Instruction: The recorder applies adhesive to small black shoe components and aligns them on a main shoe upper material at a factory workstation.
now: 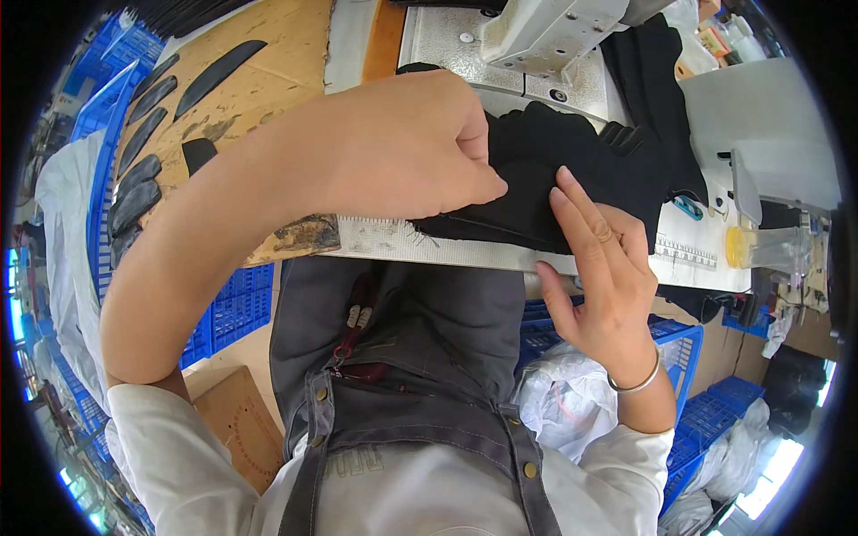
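Black cloth lies in layers on the sewing table, its lower edge near the table's front and a few loose threads at its left end. My left hand reaches across from the left, closed in a fist against the cloth. Its thumb tip presses at the cloth, while the other fingertips are hidden under the hand. To the right, my right hand rests two outstretched fingers flat on the cloth. Its thumb is spread away over the table's front edge. Just above the cloth stands a white sewing machine.
Dark curved pieces lie on a worn tan board at left. A ruler strip runs along the table front. At right are a clear yellow-rimmed cup and small teal-handled snips. Blue crates stand below.
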Tool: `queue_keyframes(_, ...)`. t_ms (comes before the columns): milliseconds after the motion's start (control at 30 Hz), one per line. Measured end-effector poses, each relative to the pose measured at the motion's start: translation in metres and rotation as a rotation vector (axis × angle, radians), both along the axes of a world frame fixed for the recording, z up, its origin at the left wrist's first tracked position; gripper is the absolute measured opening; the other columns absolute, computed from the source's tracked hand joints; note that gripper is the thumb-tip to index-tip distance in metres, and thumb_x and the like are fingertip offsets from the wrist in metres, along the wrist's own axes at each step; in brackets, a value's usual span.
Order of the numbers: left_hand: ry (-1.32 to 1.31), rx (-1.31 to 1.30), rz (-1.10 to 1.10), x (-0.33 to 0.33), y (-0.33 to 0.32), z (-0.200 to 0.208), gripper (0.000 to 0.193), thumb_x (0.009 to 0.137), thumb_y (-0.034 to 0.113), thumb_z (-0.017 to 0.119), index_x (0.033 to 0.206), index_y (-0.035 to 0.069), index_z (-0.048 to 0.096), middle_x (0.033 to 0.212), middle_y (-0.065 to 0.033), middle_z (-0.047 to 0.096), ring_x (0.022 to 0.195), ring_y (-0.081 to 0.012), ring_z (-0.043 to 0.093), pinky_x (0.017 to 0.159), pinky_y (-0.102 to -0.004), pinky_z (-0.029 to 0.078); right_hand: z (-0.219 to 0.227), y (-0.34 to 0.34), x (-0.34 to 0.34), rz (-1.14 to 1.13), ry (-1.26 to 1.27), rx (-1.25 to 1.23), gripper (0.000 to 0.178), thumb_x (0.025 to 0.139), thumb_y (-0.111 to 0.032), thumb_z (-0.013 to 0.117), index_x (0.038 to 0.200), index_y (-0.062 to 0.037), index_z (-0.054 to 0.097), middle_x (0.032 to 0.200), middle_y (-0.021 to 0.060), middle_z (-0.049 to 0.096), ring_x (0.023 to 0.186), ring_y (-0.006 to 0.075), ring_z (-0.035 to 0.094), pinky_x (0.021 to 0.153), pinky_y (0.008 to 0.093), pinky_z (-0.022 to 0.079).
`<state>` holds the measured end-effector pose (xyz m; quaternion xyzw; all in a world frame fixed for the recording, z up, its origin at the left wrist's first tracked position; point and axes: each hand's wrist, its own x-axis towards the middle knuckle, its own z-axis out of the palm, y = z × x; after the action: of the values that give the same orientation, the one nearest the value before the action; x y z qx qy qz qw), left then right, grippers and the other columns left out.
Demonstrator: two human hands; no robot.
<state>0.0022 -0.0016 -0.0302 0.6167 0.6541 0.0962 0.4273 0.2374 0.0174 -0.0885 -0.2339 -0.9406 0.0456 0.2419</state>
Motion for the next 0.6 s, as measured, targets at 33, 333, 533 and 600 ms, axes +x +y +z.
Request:
queue_keyframes(33, 0.029, 0.030, -0.033, 0.000, -0.001, 0.000, 0.025, 0.083, 0.026, 0.069, 0.075, 0.003, 0.062, 0.061, -0.0003, 0.055, 0.056, -0.0084, 0.051, 0.050, -0.0256, 0.039, 0.001, 0.000, 0.000, -0.001, -0.025, 0.008, 0.057, 0.061, -0.005, 0.070, 0.117, 0.0005, 0.061, 0.128, 0.0143, 0.057, 0.093, 0.0253, 0.056, 0.079, 0.0299, 0.050)
queue_keyframes(333, 0.085, 0.205, -0.083, -0.002, -0.008, -0.014, 0.024, 0.082, 0.024, 0.070, 0.075, 0.002, 0.062, 0.063, -0.0052, 0.057, 0.056, -0.0137, 0.055, 0.052, -0.0281, 0.042, 0.001, -0.004, 0.000, 0.000, -0.111, 0.063, 0.063, 0.058, -0.009, 0.073, 0.120, -0.0036, 0.062, 0.131, 0.0140, 0.055, 0.096, 0.0246, 0.055, 0.081, 0.0293, 0.049)
queue_keyframes(533, 0.094, 0.332, -0.094, -0.003, -0.012, -0.021, 0.023, 0.081, 0.022, 0.071, 0.075, 0.002, 0.061, 0.065, -0.0067, 0.057, 0.060, -0.0165, 0.057, 0.054, -0.0291, 0.043, -0.002, -0.004, 0.002, 0.019, -0.116, 0.084, 0.063, 0.056, -0.011, 0.075, 0.118, -0.0145, 0.065, 0.134, 0.0146, 0.052, 0.098, 0.0238, 0.054, 0.081, 0.0288, 0.048)
queue_keyframes(600, 0.083, 0.409, -0.111, -0.003, -0.013, -0.024, 0.023, 0.081, 0.022, 0.071, 0.075, 0.002, 0.060, 0.066, -0.0072, 0.057, 0.061, -0.0170, 0.057, 0.055, -0.0294, 0.043, -0.003, -0.004, 0.003, 0.021, -0.118, 0.100, 0.063, 0.055, -0.012, 0.075, 0.117, -0.0175, 0.066, 0.134, 0.0148, 0.051, 0.097, 0.0237, 0.054, 0.080, 0.0287, 0.048)
